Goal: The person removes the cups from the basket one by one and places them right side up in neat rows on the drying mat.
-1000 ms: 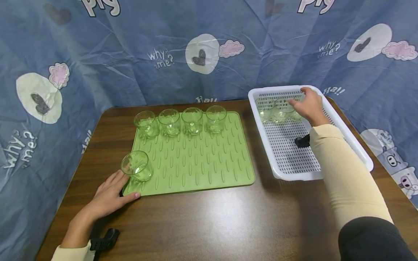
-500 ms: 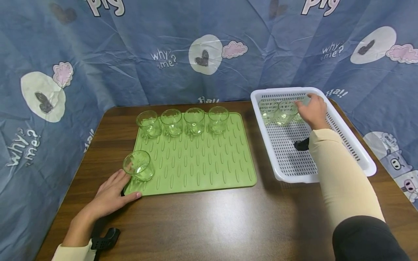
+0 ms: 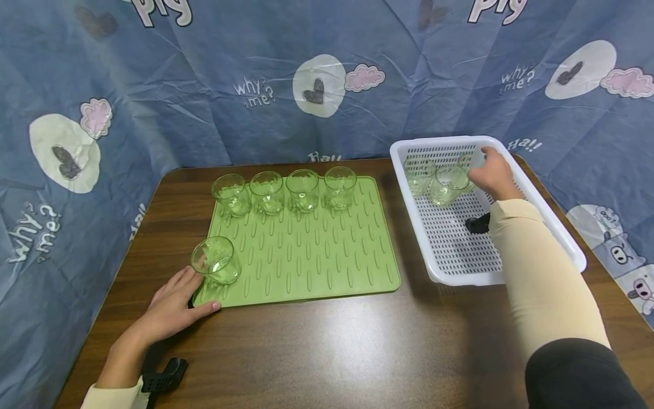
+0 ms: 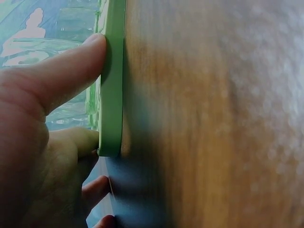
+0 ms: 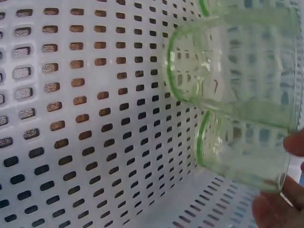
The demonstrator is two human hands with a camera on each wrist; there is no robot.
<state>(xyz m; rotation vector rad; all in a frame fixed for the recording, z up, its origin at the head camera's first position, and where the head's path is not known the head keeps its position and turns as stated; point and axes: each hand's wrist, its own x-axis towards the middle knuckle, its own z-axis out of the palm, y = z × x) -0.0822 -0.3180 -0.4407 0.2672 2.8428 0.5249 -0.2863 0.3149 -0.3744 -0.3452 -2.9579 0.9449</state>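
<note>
My left hand rests with fingers spread at the near left corner of the green mat, its thumb on the mat's edge. Just beyond those fingers a clear green-tinted glass stands on the mat. In the basket, my right hand pinches the rim of the rightmost glass, partly hidden by the hand. The right wrist view has fingertips at the rim of this glass. Beside it are a middle glass and a left glass.
Several glasses stand in a row along the mat's far edge. The white perforated basket is on the right of the brown wooden table. A blue printed cloth hangs behind.
My right hand has shifted slightly right within the basket. The middle glass has moved a little nearer, and more of the right glass shows. My left hand has stayed in place.
</note>
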